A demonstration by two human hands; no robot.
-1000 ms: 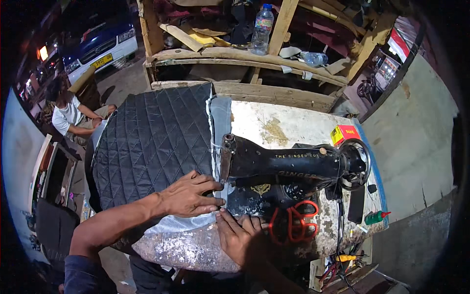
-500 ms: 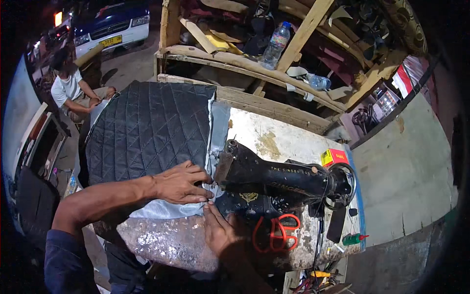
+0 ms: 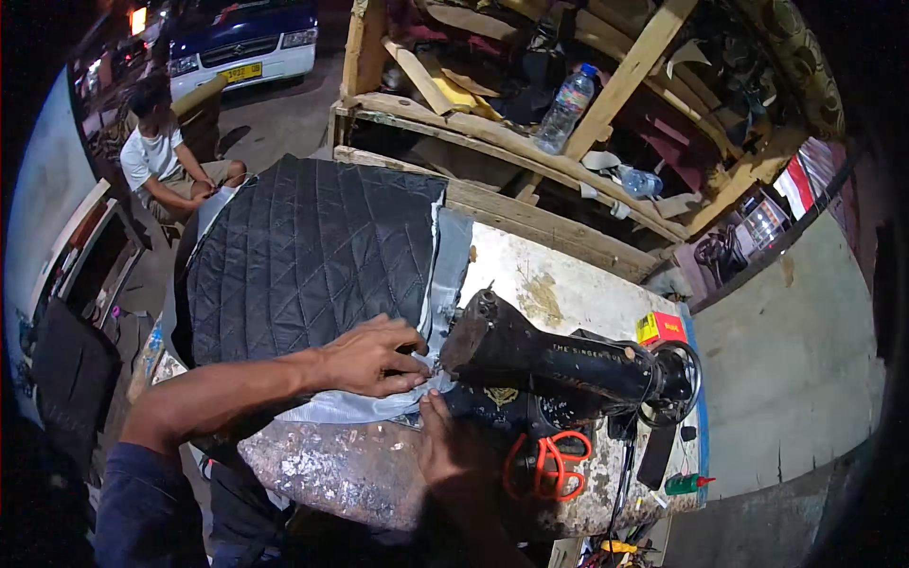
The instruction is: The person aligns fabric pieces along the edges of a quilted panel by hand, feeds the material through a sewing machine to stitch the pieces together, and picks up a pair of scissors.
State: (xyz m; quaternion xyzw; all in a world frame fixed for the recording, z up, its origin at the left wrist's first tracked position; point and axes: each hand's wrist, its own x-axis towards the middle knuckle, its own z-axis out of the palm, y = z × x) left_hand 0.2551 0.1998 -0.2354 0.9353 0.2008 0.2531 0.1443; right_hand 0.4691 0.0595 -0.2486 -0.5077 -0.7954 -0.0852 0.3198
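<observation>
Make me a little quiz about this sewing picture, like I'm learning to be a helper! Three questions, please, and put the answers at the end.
1. True or false: the black quilted fabric lies to the left of the sewing machine.

2. Pick one: what colour is the body of the small bottle with the red tip?
a) blue
b) green
c) white

3. Which of the person's hands, the left hand or the right hand, is nearer the scissors with orange-red handles?

Key: 1. True. 2. b) green. 3. The right hand.
</observation>
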